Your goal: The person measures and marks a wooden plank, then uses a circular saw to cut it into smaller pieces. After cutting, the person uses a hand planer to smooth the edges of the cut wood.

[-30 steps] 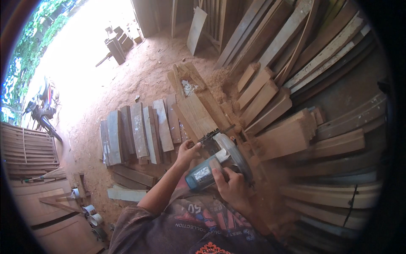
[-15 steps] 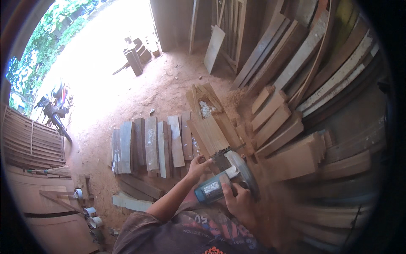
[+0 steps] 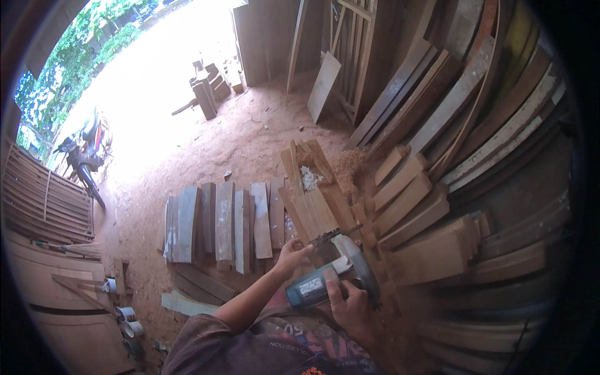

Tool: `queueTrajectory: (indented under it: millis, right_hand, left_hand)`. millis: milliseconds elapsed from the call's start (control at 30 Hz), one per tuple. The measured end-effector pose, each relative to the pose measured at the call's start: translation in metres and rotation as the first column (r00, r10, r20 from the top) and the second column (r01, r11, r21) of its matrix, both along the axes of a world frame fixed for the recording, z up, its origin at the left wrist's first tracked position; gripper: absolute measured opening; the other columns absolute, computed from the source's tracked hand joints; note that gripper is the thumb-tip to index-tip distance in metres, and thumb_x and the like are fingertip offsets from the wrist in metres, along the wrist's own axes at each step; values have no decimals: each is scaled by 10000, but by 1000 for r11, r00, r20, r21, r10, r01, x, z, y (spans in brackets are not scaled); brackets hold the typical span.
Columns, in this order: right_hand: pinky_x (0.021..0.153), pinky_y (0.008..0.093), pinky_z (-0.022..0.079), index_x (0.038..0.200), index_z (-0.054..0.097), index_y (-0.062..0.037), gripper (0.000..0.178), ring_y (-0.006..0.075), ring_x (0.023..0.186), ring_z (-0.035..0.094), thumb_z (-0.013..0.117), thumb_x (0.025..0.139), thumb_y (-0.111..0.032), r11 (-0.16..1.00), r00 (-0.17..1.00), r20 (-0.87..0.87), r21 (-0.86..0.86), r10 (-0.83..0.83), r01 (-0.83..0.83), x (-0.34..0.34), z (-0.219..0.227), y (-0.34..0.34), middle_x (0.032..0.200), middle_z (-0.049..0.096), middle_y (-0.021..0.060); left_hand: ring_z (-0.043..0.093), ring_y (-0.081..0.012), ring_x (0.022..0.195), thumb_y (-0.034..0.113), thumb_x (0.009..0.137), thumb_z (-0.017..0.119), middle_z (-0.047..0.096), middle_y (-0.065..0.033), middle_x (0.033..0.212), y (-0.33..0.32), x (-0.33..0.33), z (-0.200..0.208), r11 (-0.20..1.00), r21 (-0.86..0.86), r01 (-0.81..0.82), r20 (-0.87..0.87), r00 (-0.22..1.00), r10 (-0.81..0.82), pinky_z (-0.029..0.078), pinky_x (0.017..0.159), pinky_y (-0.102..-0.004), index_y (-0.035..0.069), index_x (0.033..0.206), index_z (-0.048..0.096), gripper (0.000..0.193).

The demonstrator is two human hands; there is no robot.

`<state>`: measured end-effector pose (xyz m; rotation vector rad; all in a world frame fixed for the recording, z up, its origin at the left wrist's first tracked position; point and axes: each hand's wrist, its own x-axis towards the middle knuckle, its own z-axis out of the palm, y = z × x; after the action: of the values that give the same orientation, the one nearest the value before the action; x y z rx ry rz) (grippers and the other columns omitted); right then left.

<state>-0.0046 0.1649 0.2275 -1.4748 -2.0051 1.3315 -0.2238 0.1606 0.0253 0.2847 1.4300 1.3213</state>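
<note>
A teal and grey circular saw (image 3: 312,289) lies across the near end of a light wooden board (image 3: 314,211) in front of me. My right hand (image 3: 351,307) is closed around the saw's rear handle, close to my body. My left hand (image 3: 292,257) reaches to the saw's dark front base plate (image 3: 325,244), fingers curled at its edge. The board rests on a low wooden support (image 3: 305,150) with whitish scraps (image 3: 309,178) in a gap at its far end. The blade and the board's edge under the saw are hidden.
Short planks (image 3: 225,222) stand in a row to the left. Thick wood pieces (image 3: 431,256) and long leaning boards (image 3: 400,94) crowd the right. Wood shavings (image 3: 347,167) lie beyond the support. A motorbike (image 3: 84,159), slatted panel (image 3: 47,194) and white cups (image 3: 128,320) are at the left.
The view has shifted a little, so the far things sit lower in the picture. Both hands keep their places on the saw, which stays at the board's near end.
</note>
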Motion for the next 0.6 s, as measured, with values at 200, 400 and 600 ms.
queueTrajectory:
  millis: [200, 400, 600]
  right_hand:
    - [776, 481, 579, 1021, 766, 27, 503, 473, 950, 772, 675, 1041, -467, 1000, 999, 49, -12, -8, 9, 4, 6, -3, 857, 738, 297]
    - [809, 485, 591, 1062, 769, 22, 514, 458, 993, 780, 668, 1044, -481, 998, 993, 114, -60, 14, -7, 10, 20, -6, 904, 759, 294]
    - [826, 494, 590, 1064, 764, 22, 513, 473, 1016, 770, 650, 1056, -478, 996, 992, 122, -86, 40, -30, 5, 26, 0, 920, 759, 299]
  left_hand:
    - [702, -294, 1255, 254, 1005, 818, 640, -183, 1423, -4, 0, 2, 997, -22, 73, 23, 997, -72, 665, 923, -512, -39, 1527, 438, 708]
    - [652, -321, 1337, 342, 1010, 814, 633, -182, 1446, -11, 8, 12, 996, -7, 91, 76, 993, -90, 597, 1043, -577, -24, 1624, 329, 864]
    - [665, -307, 1310, 370, 1017, 803, 654, -181, 1424, -10, 3, 21, 994, 10, 113, 45, 993, -113, 611, 1006, -516, -45, 1617, 339, 865]
